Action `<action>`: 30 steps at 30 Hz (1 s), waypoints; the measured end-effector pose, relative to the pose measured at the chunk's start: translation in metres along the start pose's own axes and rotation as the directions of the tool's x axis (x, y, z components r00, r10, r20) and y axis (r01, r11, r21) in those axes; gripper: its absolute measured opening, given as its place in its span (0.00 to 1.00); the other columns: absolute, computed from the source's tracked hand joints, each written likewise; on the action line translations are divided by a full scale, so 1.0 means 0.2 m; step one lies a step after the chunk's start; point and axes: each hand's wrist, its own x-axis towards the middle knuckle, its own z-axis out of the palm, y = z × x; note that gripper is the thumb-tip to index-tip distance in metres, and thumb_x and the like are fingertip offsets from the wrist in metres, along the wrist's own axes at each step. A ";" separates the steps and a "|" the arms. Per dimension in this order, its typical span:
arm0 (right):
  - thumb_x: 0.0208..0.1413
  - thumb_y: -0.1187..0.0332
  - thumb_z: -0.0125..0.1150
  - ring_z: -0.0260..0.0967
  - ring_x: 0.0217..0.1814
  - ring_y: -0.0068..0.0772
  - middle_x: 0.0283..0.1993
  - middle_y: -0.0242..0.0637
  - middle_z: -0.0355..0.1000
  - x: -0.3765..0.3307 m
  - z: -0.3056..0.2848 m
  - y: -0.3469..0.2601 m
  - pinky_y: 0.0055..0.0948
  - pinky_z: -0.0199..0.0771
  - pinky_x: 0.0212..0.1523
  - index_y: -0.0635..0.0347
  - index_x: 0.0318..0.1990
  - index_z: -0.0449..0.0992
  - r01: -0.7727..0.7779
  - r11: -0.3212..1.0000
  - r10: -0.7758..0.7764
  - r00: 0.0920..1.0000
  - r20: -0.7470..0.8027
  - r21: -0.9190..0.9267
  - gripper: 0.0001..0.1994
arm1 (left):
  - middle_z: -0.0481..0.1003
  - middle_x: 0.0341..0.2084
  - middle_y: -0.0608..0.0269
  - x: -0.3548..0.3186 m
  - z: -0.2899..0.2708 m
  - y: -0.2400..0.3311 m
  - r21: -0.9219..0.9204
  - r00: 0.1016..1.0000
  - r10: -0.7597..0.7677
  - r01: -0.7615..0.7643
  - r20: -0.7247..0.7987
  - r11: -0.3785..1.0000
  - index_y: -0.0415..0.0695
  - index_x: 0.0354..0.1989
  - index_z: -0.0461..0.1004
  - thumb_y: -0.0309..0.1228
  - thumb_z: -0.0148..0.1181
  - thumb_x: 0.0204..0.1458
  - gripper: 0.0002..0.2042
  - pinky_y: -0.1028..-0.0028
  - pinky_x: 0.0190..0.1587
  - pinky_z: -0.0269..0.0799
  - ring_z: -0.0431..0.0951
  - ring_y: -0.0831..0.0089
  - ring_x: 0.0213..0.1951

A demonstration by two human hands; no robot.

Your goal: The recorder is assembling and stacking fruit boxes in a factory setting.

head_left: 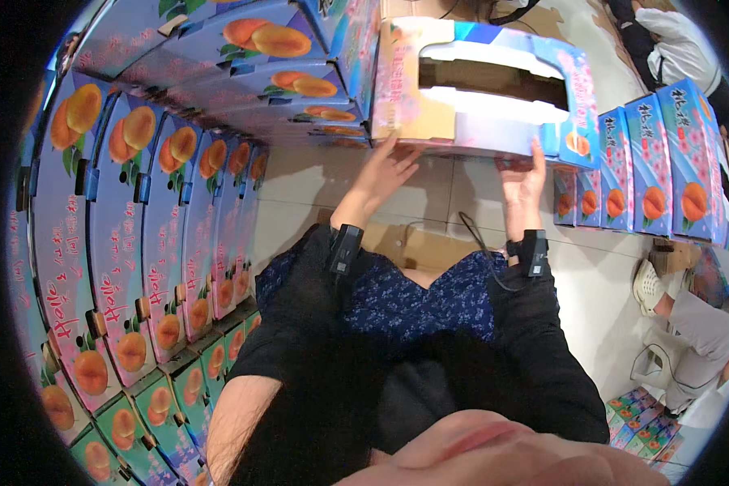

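A wall of stacked fruit cartons (138,243), blue and pink with peach pictures and green ones lower down, filled the whole left side and curved over the far left. A second, shorter row of similar cartons (656,170) stood on the right, on the pale tiled floor (300,194).

At the far centre was the open carton (478,89), a blue and pink box with a long slot cut in its top face showing a dark inside. It was raised above the floor, its left end close against the far-left stack, held from below by both hands.

The person's black sleeves (535,340) and dark blue flowered garment (413,300) took up the near centre. A second person (697,324) in light trousers and a pale shoe sat at the right edge, well apart from the carton.

The left hand (385,174) lay under the carton's near-left corner, fingers spread and stretched up so the tips touched its lower edge. The right hand (525,182) pressed against the near-right lower edge, fingers extended upward and partly hidden behind the box; whether they curled round the edge could not be told.

A small black band device (345,249) sat on the left wrist, and another (533,247) on the right, with a thin black cable running from it.
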 end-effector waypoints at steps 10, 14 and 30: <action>0.46 0.60 0.66 0.55 0.55 0.40 0.52 0.41 0.56 0.11 -0.07 0.00 0.53 0.52 0.61 0.56 0.54 0.58 -0.272 0.962 0.272 0.962 -0.027 0.000 0.30 | 0.58 0.60 0.53 -0.04 0.02 -0.02 -0.004 0.996 -0.022 0.023 0.087 1.000 0.44 0.64 0.44 0.30 0.55 0.53 0.33 0.67 0.59 0.57 0.59 0.62 0.61; 0.44 0.58 0.67 0.53 0.59 0.47 0.54 0.46 0.53 0.12 -0.07 -0.01 0.50 0.51 0.63 0.60 0.57 0.53 -0.369 0.928 0.367 0.929 -0.048 -0.043 0.36 | 0.54 0.62 0.50 -0.04 0.01 -0.01 0.087 0.994 -0.008 -0.002 0.110 0.996 0.43 0.66 0.35 0.30 0.56 0.52 0.39 0.68 0.58 0.57 0.59 0.62 0.61; 0.41 0.68 0.64 0.44 0.65 0.45 0.58 0.45 0.49 -0.05 0.00 -0.14 0.48 0.40 0.66 0.59 0.53 0.58 -0.200 0.979 0.180 0.929 -0.323 -0.029 0.30 | 0.67 0.53 0.60 -0.03 -0.02 0.03 0.386 0.988 -0.111 0.145 -0.109 0.911 0.47 0.61 0.57 0.41 0.50 0.55 0.26 0.72 0.53 0.58 0.67 0.72 0.53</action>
